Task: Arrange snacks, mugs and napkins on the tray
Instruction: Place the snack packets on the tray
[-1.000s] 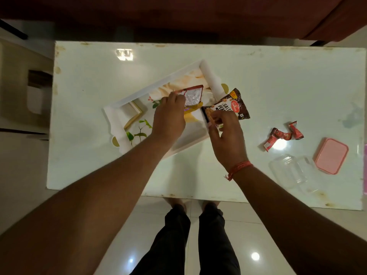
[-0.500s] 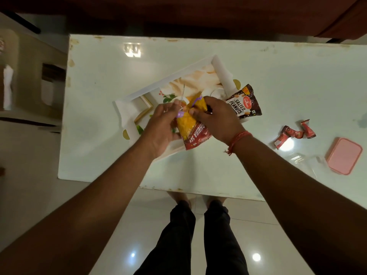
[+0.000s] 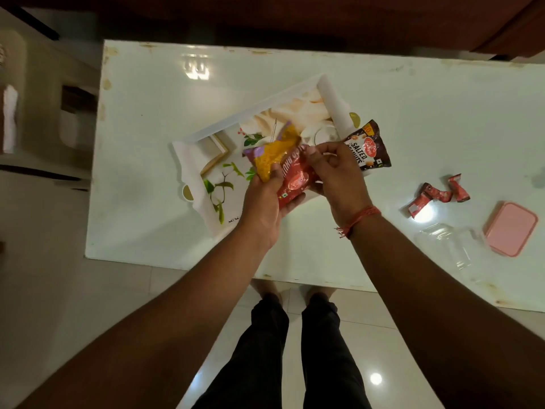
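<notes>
Snack packet (image 3: 283, 169), red and yellow, sits in both grips above the near edge of the tray (image 3: 206, 160): the left hand (image 3: 265, 202) cups it from below with the thumb curled over its yellow face, and the right hand (image 3: 336, 175) pinches its upper right edge between thumb and fingertips. The tray, white with a leaf and flower print, lies askew on the pale counter (image 3: 413, 113), stretching away to the left of and beyond the two grips. Just beyond the right grip a dark salted peanuts packet (image 3: 368, 146) lies partly over the tray's right end. Well to the right of that grip lie small red wrapped sweets (image 3: 436, 196), and nearer the counter's front edge a clear glass mug (image 3: 451, 246) stands just beside a pink lidded box (image 3: 510, 228). A red thread (image 3: 362, 216) circles the right wrist.
</notes>
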A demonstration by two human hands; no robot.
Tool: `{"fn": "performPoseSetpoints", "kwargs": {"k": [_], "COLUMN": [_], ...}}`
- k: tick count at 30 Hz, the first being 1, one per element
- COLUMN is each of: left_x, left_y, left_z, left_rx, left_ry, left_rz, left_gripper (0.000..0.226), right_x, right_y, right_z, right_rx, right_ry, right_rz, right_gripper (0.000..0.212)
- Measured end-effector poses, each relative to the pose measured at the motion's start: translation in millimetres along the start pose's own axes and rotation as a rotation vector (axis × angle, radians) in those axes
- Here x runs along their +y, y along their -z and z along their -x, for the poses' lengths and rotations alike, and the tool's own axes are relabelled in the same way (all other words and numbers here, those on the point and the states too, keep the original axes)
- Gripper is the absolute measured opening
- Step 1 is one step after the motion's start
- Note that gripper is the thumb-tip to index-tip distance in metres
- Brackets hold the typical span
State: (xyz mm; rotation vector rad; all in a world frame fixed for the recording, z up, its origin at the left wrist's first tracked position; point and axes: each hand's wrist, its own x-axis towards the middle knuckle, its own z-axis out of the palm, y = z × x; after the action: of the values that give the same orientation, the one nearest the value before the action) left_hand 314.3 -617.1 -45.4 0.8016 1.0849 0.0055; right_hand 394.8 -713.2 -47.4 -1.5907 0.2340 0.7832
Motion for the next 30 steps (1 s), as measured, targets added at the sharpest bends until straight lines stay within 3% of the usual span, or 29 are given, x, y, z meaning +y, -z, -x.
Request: {"fn": "performPoseSetpoints", "kwargs": {"k": [3, 7, 10, 13, 17, 25, 30], "left_x": [-6.5, -19.1, -7.6, 8.0, 18.4, 33.1, 30.5], "left_y": [-11.4, -19.5, -8.8, 5.2, 9.4, -20.3, -45.8], "left_z": [1.1, 1.8, -12.0, -29.7, -47.8, -91.0, -107.3], "left_rx": [0.034, 0.011, 0.077, 0.076, -0.015, 0.050, -0.048], "left_ry": [0.033, 0.056, 0.028, -0.024, -0.033, -0.038, -0.008], "left_rz": [0.114, 0.051, 0.062, -0.136, -0.357, -0.404, -0.412], "left_gripper": [0.039, 0.038, 0.041, 0.038, 0.009, 0.021, 0.029], "right_x": [7.4, 8.8, 2.6, -10.8, -34.7, -77.3, -94.4], "right_y": [-7.7, -9.1, 3.3, 17.1, 30.2, 44.0, 43.4], "right_z": [7.5, 11.5, 3.4, -12.0, -39.6, -91.5, -114.3], "right_rx": [-0.083, 0.013, -0.056, -0.196, -0.319, -0.285, -0.370], "right_ry": [-0.049, 0.011, 0.055, 0.028, 0.039, 0.063, 0.059], "right_rz": [-0.067, 0.043, 0.203, 0.324, 0.537, 0.799, 1.035], "right_gripper": [0.044, 0.043, 0.042, 0.046, 0.048, 0.050, 0.052]}}
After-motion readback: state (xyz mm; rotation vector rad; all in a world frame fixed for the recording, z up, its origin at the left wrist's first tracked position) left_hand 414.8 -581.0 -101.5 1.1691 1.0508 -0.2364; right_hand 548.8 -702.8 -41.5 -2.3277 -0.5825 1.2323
